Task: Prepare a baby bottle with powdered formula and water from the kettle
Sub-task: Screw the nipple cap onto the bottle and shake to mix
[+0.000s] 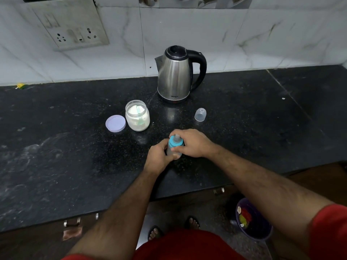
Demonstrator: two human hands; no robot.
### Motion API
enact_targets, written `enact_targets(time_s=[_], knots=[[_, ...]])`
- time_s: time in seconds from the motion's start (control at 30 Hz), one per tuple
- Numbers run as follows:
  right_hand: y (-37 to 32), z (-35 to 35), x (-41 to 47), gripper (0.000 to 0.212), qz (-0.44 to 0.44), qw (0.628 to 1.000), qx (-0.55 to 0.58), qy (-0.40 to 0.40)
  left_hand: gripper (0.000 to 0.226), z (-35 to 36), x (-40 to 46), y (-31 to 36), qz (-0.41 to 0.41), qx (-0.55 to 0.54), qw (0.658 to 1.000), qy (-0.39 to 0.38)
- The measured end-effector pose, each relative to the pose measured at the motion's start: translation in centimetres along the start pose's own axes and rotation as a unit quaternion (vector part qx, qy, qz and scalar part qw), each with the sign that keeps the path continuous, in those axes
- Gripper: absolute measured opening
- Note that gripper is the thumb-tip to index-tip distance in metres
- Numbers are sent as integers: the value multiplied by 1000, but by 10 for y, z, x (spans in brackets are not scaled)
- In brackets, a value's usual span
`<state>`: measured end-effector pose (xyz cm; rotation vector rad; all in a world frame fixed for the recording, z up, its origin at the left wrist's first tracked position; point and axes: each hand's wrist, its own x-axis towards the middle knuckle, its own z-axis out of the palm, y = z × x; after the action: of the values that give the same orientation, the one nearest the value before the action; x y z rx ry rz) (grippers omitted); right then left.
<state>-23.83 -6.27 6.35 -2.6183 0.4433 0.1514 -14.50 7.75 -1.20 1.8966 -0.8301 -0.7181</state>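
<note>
A small baby bottle with a blue collar and clear teat stands on the black counter. My left hand grips its body from the left. My right hand wraps its fingers around the blue collar at the top. An open glass jar of white formula powder, with a pale green scoop inside, stands behind and to the left. Its lilac lid lies flat beside it. A steel kettle with a black handle stands at the back. The bottle's clear cap rests to the right.
A wall socket plate is on the tiled wall at the back left. A purple bin holding scraps stands on the floor at the right, below the counter's front edge. Drawer handles show under the counter.
</note>
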Motion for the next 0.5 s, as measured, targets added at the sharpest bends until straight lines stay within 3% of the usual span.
enact_targets(time_s=[0.27, 0.5], knots=[[-4, 25, -9, 38, 23, 994, 43, 95, 50, 4, -3, 3, 8, 40, 999, 19], [-21, 46, -12, 35, 104, 969, 72, 214, 44, 5, -5, 1, 20, 66, 997, 39]])
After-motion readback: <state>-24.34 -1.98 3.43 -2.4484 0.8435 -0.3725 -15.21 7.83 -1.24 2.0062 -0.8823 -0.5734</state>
